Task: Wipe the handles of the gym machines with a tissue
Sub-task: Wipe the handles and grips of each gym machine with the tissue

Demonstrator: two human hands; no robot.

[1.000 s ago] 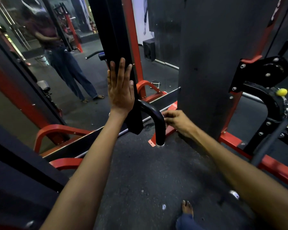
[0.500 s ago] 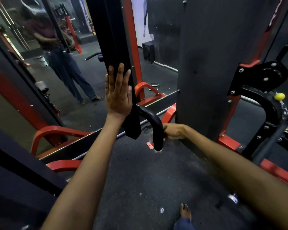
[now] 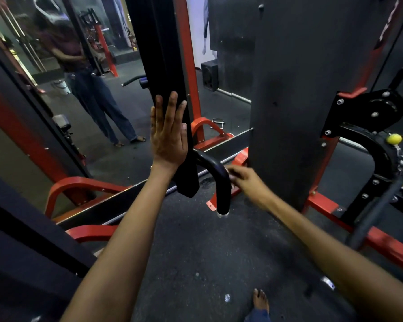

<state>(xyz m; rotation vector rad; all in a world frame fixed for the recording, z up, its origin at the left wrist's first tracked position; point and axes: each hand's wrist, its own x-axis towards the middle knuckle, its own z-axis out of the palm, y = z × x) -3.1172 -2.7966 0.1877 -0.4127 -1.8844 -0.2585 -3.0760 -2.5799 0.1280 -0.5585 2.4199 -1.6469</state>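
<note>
A curved black handle [image 3: 221, 182] juts out from the foot of a black upright pad [image 3: 158, 54] and bends down toward the floor. My left hand [image 3: 169, 135] presses flat against the upright, fingers straight and pointing up. At the right side of the handle's upper bend is my right hand [image 3: 247, 182], blurred by motion, its fingers curled against the bar. The tissue is hidden inside that hand; no white shows clearly.
A wide dark grey column [image 3: 300, 89] stands just right of the handle. Red frame rails [image 3: 382, 242] run along the floor at right, below a black pulley bracket [image 3: 377, 110] with a yellow ball [image 3: 394, 138]. A mirror [image 3: 91, 89] at left reflects a person. My bare foot [image 3: 261, 300] is at the bottom.
My right hand slid down the handle to its lower part, then back up to the upper bend. My left hand has stayed flat on the upright.
</note>
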